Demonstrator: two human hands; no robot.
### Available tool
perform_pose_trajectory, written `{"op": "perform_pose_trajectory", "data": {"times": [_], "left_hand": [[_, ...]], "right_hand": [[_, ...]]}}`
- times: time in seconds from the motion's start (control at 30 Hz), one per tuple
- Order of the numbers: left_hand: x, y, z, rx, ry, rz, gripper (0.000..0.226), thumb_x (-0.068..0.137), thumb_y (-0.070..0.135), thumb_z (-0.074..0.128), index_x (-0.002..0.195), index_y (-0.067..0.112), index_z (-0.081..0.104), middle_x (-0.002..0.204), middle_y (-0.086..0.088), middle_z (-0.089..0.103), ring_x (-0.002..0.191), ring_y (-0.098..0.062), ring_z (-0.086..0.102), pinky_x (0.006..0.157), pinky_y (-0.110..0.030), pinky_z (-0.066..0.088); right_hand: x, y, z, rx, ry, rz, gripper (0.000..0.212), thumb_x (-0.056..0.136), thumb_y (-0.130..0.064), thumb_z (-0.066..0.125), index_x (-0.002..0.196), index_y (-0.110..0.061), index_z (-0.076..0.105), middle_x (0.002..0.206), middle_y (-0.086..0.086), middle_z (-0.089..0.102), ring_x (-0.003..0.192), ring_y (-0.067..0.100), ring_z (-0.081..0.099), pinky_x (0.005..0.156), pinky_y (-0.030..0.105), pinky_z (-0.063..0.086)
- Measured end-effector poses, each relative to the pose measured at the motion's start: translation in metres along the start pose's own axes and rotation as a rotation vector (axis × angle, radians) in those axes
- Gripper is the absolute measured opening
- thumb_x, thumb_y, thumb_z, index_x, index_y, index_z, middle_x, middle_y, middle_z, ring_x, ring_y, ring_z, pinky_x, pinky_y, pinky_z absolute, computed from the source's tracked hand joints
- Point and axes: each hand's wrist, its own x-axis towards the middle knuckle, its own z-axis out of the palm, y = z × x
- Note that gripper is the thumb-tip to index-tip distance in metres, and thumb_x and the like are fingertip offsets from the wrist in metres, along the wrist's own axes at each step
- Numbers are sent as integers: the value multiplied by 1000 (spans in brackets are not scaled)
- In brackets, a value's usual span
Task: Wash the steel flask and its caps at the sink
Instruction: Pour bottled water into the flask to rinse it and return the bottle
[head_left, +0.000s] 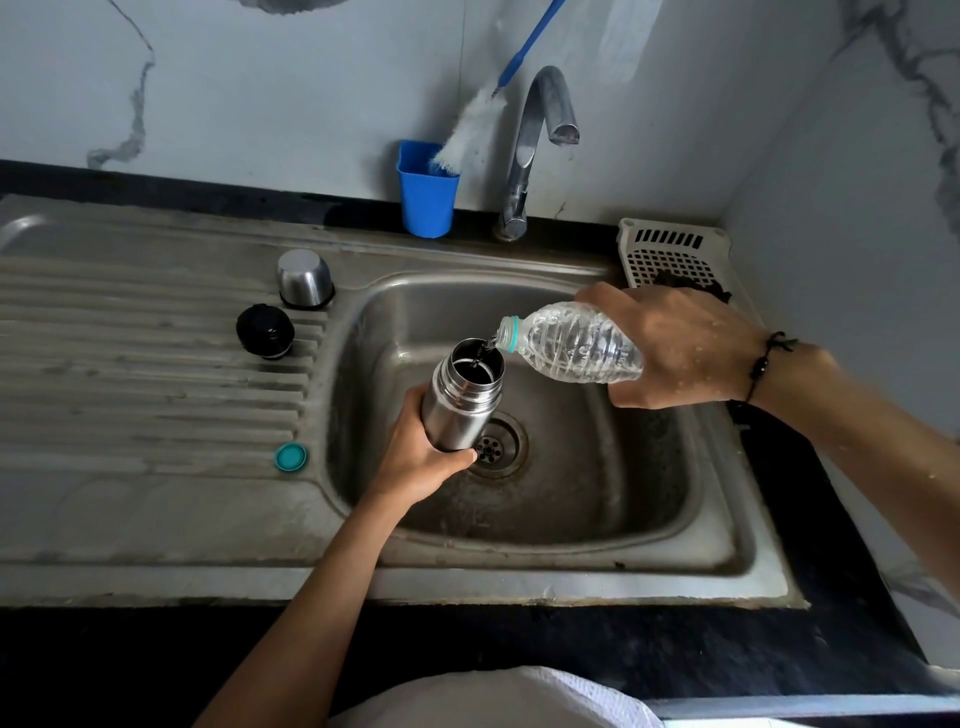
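Note:
My left hand (415, 457) grips the lower body of the open steel flask (462, 397), held upright over the sink basin (597, 467) above the drain (496, 447). In my right hand (680, 348) is a clear plastic water bottle (571, 343), tipped left with its mouth at the flask's opening; a thin stream of water runs in. On the drainboard stand the steel cup cap (305, 279), upside down, and the black inner stopper (265, 331). A small teal bottle cap (291, 457) lies by the basin's left edge.
The tap (540, 140) arches over the basin's back, with no water running from it. A blue cup (427, 189) holds a bottle brush (475, 130) with a blue handle. A white slotted basket (670, 254) sits at the back right corner. A black counter borders the sink.

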Motion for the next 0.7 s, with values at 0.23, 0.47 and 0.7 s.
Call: {"op": "perform_pose_trajectory", "data": {"times": [0.23, 0.47, 0.7], "left_hand": [[1, -1, 1, 7, -12, -5, 74, 61, 2, 83, 121, 18, 42, 105, 6, 56, 94, -11, 55, 68, -11, 41], [1, -2, 2, -6, -10, -4, 75, 61, 1, 82, 117, 25, 40, 105, 6, 56, 95, -12, 55, 71, -16, 42], [2, -2, 2, -5, -24, -8, 76, 61, 2, 83, 114, 30, 37, 106, 6, 56, 97, -14, 55, 78, -25, 43]], "right_hand": [[1, 2, 1, -2, 19, -11, 81, 74, -40, 69, 138, -18, 24, 101, 8, 58, 83, 25, 57, 66, 32, 51], [0, 2, 1, -2, 19, -11, 82, 74, -40, 69, 138, -18, 24, 101, 8, 57, 83, 25, 56, 66, 31, 49], [1, 2, 0, -1, 22, -20, 82, 74, -40, 70, 138, -17, 25, 102, 8, 58, 84, 24, 56, 66, 32, 50]]}}
